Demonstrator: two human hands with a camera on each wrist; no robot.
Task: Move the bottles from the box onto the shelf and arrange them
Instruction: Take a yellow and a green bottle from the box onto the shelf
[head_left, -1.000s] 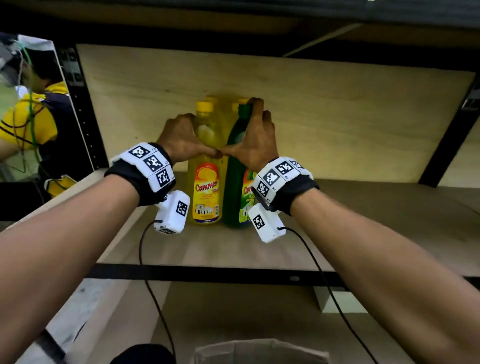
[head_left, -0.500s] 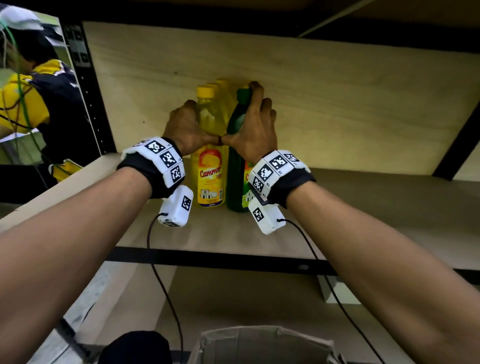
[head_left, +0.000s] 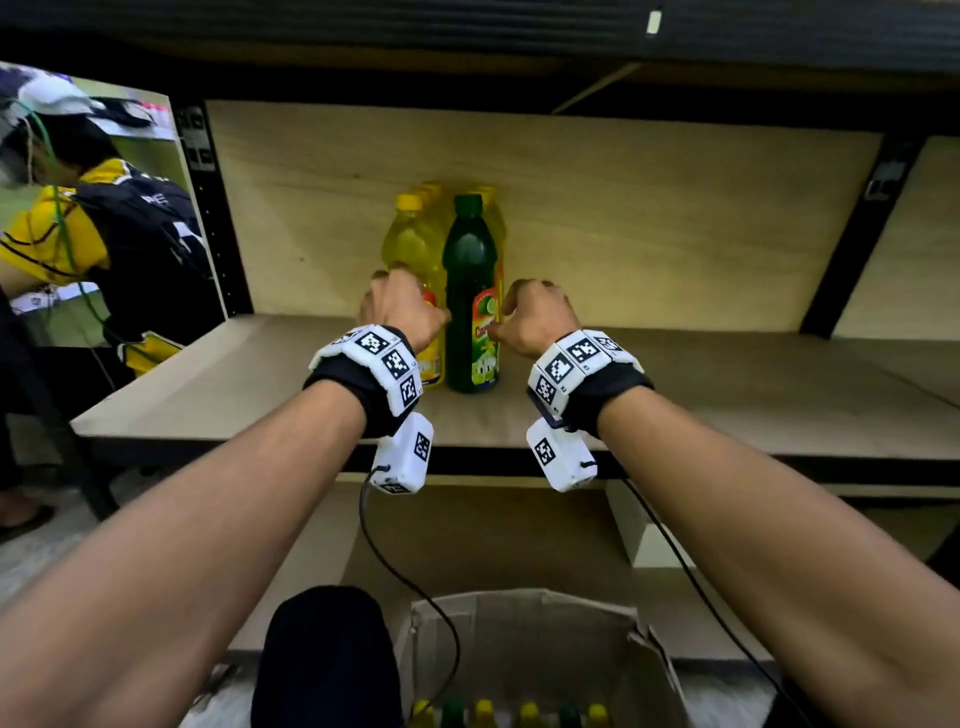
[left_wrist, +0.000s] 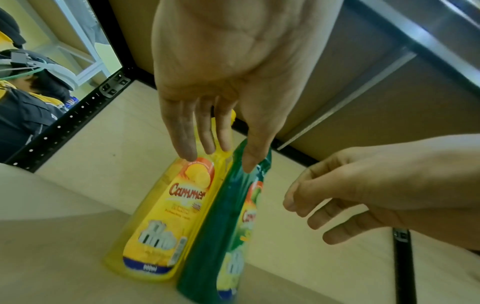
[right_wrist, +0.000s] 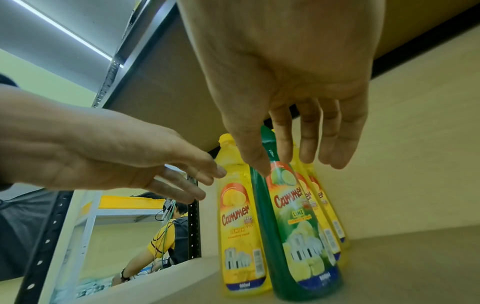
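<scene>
A yellow bottle (head_left: 413, 244) and a dark green bottle (head_left: 470, 291) stand upright side by side on the wooden shelf (head_left: 727, 405), with more yellow bottles (right_wrist: 330, 222) lined up behind them. My left hand (head_left: 400, 306) hovers in front of the yellow bottle (left_wrist: 166, 226), fingers straight and holding nothing. My right hand (head_left: 535, 312) hangs just right of the green bottle (right_wrist: 293, 236), fingers loosely curled and empty. Neither hand grips a bottle. Below me the cardboard box (head_left: 649, 644) holds several bottles; only their yellow and green caps (head_left: 483, 712) show.
The shelf runs wide and bare to the right of the bottles. A black upright post (head_left: 208, 208) bounds it on the left, and another shelf board closes it off overhead. A person in yellow and black (head_left: 78, 234) works beyond the left post.
Both hands have let go of the bottle tops and drawn back and down toward the shelf's front edge. The view has tilted down, showing more of the box.
</scene>
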